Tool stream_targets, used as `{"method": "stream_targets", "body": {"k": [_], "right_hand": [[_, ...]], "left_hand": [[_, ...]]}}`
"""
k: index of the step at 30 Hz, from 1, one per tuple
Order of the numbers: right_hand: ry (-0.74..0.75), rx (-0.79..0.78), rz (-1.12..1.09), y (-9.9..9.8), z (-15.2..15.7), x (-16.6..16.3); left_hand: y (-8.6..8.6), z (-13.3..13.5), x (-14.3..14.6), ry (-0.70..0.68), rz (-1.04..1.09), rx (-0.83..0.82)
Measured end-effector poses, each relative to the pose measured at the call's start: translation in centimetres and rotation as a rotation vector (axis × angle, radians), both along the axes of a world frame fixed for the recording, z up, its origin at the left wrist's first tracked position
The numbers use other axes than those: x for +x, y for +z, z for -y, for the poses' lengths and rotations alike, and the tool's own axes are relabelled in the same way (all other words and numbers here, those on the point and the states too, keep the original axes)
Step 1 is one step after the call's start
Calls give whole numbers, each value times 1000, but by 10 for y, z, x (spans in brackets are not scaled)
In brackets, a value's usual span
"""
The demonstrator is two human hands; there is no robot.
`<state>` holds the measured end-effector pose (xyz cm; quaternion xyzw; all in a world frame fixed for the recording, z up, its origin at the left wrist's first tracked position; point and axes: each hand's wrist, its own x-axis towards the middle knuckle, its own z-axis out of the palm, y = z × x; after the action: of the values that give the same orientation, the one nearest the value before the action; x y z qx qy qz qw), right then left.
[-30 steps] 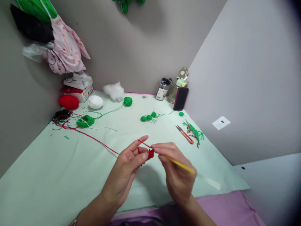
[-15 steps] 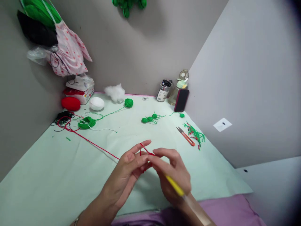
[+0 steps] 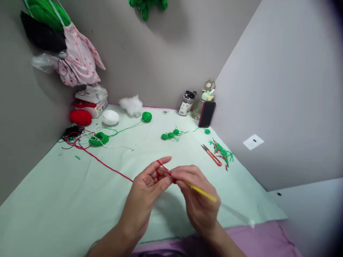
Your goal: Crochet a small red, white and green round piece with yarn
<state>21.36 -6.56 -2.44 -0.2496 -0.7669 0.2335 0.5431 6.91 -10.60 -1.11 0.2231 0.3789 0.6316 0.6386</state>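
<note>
My left hand [image 3: 146,189] pinches a small red crochet piece [image 3: 174,181] between thumb and fingers, most of it hidden by the fingertips. Red yarn [image 3: 107,166] runs from the table's left side to this hand and loops over its raised index finger. Closed around a crochet hook with a yellow handle [image 3: 204,193] is my right hand [image 3: 198,207], its fingertips meeting those of the left. The hook's tip lies at the red stitches and is hard to make out. The handle slants down to the right, with a pale, blurred rear end.
Behind my hands lie three joined green crocheted balls [image 3: 170,135]. Orange thread snips [image 3: 212,155] rest beside green and red yarn scraps [image 3: 223,152]. A red yarn ball [image 3: 80,117], white ball [image 3: 110,117], stuffing [image 3: 132,106], pen tin [image 3: 186,104] and phone [image 3: 207,114] line the back.
The crochet hook has swung, its rear end now pointing further right and less steeply down. My right hand has turned with it, and my left hand has shifted slightly.
</note>
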Motion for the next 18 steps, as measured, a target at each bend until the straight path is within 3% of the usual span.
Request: {"method": "stream_targets", "body": {"k": [3,5,7,11,15,18], "right_hand": [[-74,191,139,-4,2,3],[-77,115,38,-3,0,5],[-45,-73,-159,0,-2,6],[106,-321,-330,8,-7,5],[105,-258,-244,11,-8,0],[43,-176,-157,7,-4,-1]], "left_hand": [[-1,-2,0,-56,138,-57],[0,-4,-2,-104,228,-97],[0,-5,-5,-106,262,-112],[3,-3,-6,-73,138,-68],[3,1,-2,-41,-30,9],[2,1,1,-8,-38,11]]}}
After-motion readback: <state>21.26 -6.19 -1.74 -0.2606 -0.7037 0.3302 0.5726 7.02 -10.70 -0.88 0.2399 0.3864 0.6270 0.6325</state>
